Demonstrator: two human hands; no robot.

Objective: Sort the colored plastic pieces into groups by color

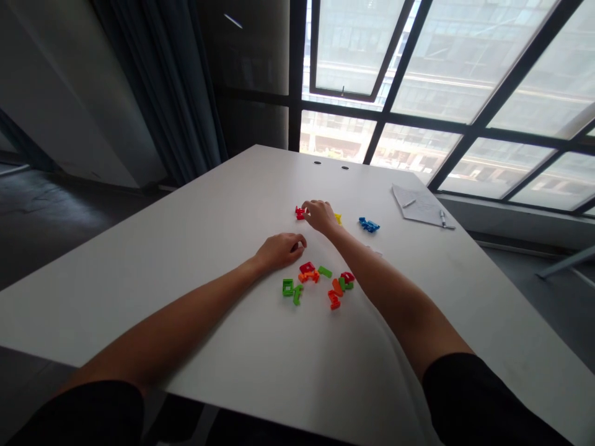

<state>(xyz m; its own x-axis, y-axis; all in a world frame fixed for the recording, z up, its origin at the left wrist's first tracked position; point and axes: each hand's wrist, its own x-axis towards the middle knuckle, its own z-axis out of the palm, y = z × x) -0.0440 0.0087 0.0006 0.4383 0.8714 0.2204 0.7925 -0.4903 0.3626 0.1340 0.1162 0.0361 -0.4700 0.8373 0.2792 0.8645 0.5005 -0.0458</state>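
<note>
Small plastic toy pieces in bright colours lie on a white table. My right hand rests at the far side of the group, its fingertips at a red piece and its outer edge near a yellow piece. It does not visibly hold anything. My left hand lies closer to me with its fingers curled, just above a red and orange cluster. Green pieces sit below that hand. A blue cluster lies to the right of my right hand.
A sheet of paper lies at the table's far right, with a marker pen on it. Two round holes mark the far edge. Large windows stand behind the table, and a dark curtain hangs to the left.
</note>
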